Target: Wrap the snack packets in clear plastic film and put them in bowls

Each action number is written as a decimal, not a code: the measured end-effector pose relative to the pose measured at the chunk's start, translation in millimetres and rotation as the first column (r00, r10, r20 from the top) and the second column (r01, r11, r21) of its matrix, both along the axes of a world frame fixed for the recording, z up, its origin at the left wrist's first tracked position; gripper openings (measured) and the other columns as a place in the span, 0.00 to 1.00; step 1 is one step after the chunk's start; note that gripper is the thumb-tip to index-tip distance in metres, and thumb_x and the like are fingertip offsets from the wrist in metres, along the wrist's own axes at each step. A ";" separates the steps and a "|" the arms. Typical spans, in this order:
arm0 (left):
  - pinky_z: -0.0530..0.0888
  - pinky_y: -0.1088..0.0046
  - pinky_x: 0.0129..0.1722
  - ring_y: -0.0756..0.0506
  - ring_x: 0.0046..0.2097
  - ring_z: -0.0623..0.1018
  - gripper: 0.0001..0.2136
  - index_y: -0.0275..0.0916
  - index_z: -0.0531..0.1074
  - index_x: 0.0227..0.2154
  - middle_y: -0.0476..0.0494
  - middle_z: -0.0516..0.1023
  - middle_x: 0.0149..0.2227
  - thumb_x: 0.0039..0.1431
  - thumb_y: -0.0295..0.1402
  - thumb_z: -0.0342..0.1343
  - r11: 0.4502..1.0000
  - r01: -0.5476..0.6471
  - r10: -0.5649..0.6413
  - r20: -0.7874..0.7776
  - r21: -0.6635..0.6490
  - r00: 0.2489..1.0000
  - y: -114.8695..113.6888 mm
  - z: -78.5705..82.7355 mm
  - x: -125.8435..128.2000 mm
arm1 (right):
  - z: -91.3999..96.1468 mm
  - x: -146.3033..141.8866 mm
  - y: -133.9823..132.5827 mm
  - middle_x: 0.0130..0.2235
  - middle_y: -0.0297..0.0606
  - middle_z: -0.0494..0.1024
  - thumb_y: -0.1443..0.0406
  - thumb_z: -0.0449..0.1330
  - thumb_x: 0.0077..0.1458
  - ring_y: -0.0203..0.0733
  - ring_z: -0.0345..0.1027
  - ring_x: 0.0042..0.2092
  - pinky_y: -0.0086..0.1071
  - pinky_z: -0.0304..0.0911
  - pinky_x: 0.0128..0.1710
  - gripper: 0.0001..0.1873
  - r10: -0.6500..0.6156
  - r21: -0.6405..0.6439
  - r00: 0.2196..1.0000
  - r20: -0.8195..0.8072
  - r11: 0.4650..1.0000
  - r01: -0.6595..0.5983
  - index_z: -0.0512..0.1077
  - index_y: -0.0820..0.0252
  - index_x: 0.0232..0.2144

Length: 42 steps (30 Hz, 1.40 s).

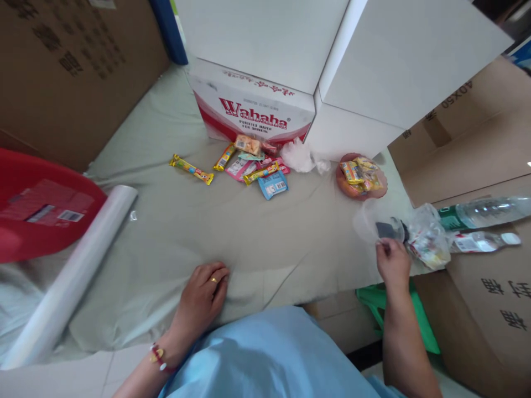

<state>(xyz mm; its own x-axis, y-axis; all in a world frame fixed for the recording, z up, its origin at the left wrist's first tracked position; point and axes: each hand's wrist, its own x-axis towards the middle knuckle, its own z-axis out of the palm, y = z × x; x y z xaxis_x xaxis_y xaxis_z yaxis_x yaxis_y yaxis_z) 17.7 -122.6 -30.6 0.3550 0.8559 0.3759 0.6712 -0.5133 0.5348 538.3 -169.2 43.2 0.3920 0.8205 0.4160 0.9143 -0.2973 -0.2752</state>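
Note:
My right hand (392, 261) is closed in a pinch on the rim of a translucent plastic cup (362, 222) near the right end of the cloth-covered table. A small dark object (385, 230) shows by the cup, partly seen through clear plastic. On the cloth near the front edge rests my left hand (205, 290), its fingers loosely curled and nothing visible in them. Behind the cup is a reddish bowl (345, 191) with wrapped snacks (362, 174). A crumpled clear plastic bag (429, 237) lies right of my right hand.
Several packets, including a yellow snack stick (191, 168) and a blue packet (272, 184), lie before a Wahaha carton (253, 108). A plastic film roll (78, 271) and red basin (45, 204) are left. Water bottles (489, 213) lie right, above a green stool (425, 326).

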 end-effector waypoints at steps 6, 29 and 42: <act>0.77 0.64 0.48 0.42 0.45 0.79 0.08 0.39 0.77 0.42 0.40 0.81 0.43 0.69 0.28 0.53 1.000 -0.005 0.005 0.012 -0.001 1.000 0.3 3.9 1.8 | 19.6 -26.1 -18.4 0.62 0.56 0.72 0.56 0.61 0.59 0.47 0.75 0.33 0.51 0.76 0.41 0.29 0.189 -0.150 0.970 -0.151 0.966 -0.211 0.72 0.55 0.61; 0.77 0.69 0.44 0.45 0.43 0.80 0.07 0.41 0.77 0.42 0.42 0.82 0.41 0.69 0.28 0.54 0.994 0.036 -0.014 0.201 -0.107 0.980 -0.6 19.4 4.3 | 14.9 -156.9 313.1 0.59 0.59 0.67 0.55 0.55 0.66 0.60 0.60 0.65 0.54 0.62 0.61 0.26 0.258 0.181 0.957 -0.129 0.955 -0.233 0.65 0.62 0.60; 0.75 0.72 0.37 0.47 0.40 0.75 0.19 0.39 0.75 0.45 0.43 0.76 0.40 0.66 0.52 0.59 0.664 0.487 0.235 0.777 -0.567 0.584 98.0 36.6 67.4 | 4.3 -205.9 123.5 0.28 0.27 0.64 0.55 0.74 0.52 0.31 0.56 0.26 0.22 0.58 0.23 0.19 0.316 0.317 -0.081 -0.945 0.948 0.001 0.69 0.54 0.35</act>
<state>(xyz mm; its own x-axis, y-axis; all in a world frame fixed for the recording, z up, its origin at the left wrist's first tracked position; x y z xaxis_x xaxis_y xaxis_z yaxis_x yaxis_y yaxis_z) 85.1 -24.6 6.0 0.3800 0.9189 -0.1063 -0.2059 0.1961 0.9587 332.4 -45.8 47.5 0.3838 0.9124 -0.1424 -0.3486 0.0003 -0.9373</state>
